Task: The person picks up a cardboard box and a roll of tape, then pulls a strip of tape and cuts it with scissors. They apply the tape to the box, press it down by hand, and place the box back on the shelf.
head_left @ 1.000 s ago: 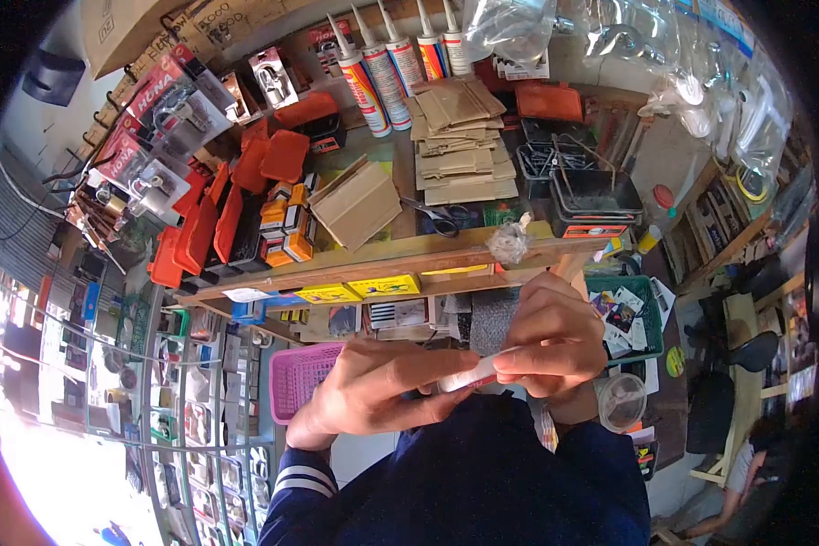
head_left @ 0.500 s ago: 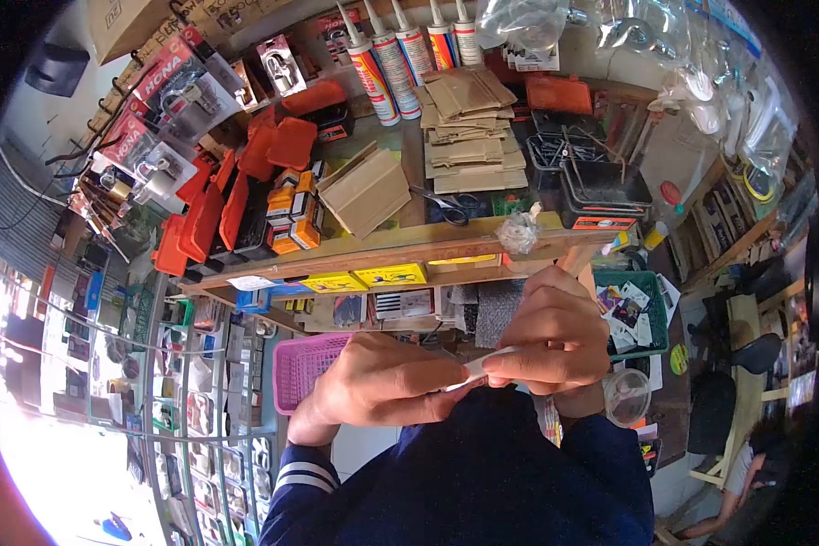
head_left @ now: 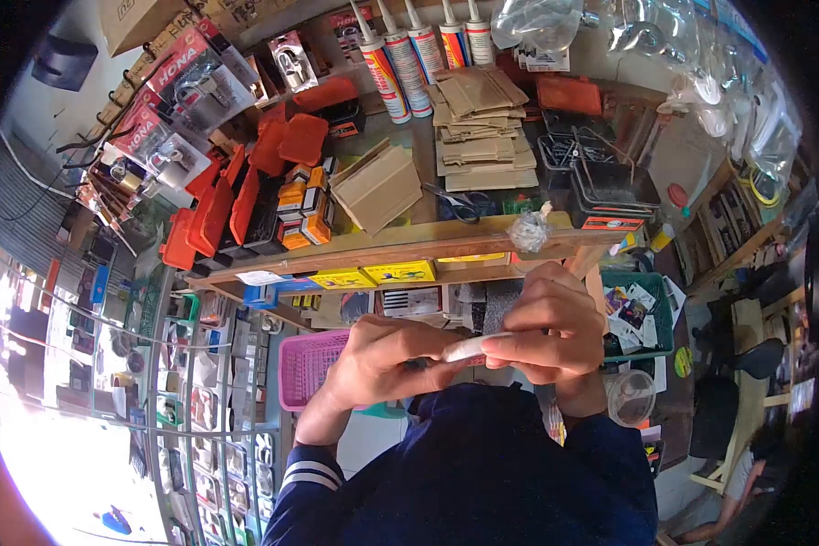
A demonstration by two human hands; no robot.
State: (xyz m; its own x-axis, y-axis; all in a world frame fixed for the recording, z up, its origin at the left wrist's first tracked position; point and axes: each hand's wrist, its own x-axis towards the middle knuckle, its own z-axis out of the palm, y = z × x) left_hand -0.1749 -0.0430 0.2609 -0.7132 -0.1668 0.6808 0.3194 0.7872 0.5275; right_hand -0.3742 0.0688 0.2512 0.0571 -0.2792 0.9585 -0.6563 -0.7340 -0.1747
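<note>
A small, pale, flat strip point(head_left: 469, 348) spans the gap between my hands, in front of my chest. My left hand point(head_left: 387, 359) pinches one end between thumb and fingers. At the other end, the thumb and curled fingers of my right hand point(head_left: 555, 329) press on it. Its exact kind cannot be made out, and the fingers cover much of it. Beyond my hands runs the wooden counter edge point(head_left: 464, 244), with a crumpled clear plastic bag point(head_left: 529, 234) on it. Dark-handled scissors point(head_left: 461, 206) lie by a folded cardboard piece point(head_left: 376, 187).
Stacked cardboard pieces point(head_left: 484, 136), sealant tubes point(head_left: 384, 77) and orange-lidded boxes point(head_left: 214, 214) crowd the counter. A pink basket point(head_left: 305, 369) stands left of my hands, a green basket point(head_left: 669, 318) to the right. Another person point(head_left: 742, 491) is at the lower right.
The pale strip has turned from a slant to nearly level between my hands. My left hand has risen a little, and the whole view has shifted slightly.
</note>
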